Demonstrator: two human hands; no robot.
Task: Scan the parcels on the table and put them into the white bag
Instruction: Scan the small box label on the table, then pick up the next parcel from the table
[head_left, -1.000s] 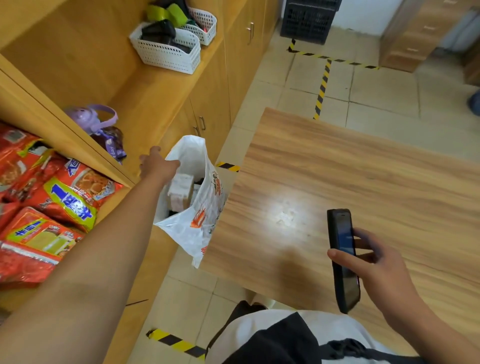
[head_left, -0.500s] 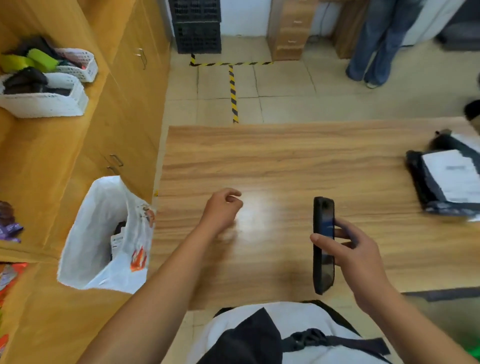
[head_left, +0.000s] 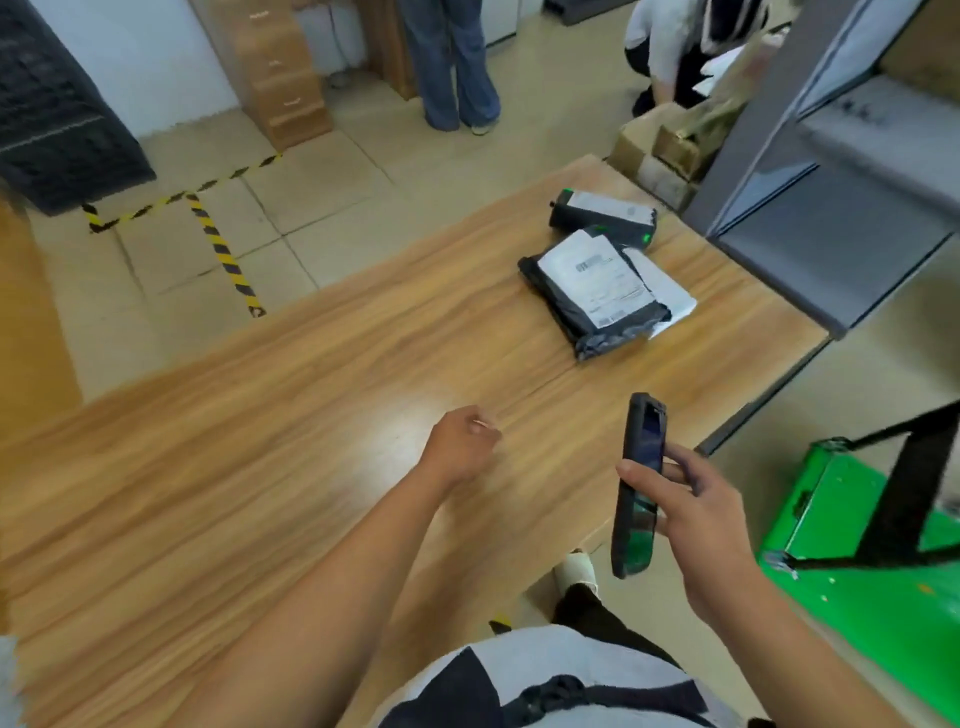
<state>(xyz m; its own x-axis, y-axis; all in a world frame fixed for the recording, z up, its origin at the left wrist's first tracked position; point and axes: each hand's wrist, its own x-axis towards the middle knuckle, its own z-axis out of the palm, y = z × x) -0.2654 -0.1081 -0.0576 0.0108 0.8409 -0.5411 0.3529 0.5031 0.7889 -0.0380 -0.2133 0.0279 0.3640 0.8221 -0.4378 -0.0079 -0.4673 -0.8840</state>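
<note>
A black parcel with a white label (head_left: 592, 291) lies on the wooden table (head_left: 270, 426) at the far right, on top of a white flat parcel (head_left: 667, 291). Behind them lies a second black parcel (head_left: 602, 214). My right hand (head_left: 696, 512) holds a black handheld scanner (head_left: 638, 486) upright near the table's right edge. Over the middle of the table hovers my left hand (head_left: 460, 448), fingers curled in and holding nothing, well short of the parcels. The white bag is out of view.
A grey metal shelf unit (head_left: 831, 171) stands right beside the table's far right end. A green cart (head_left: 872, 561) sits on the floor at the right. Cardboard boxes (head_left: 660, 150), a standing person's legs (head_left: 452, 67) and a crouching person (head_left: 675, 47) are beyond the table.
The view has swung right, away from the white bag by the cabinets, to the parcels. My left hand came off the bag's rim and moved over the table. The scanner stays in my right hand.
</note>
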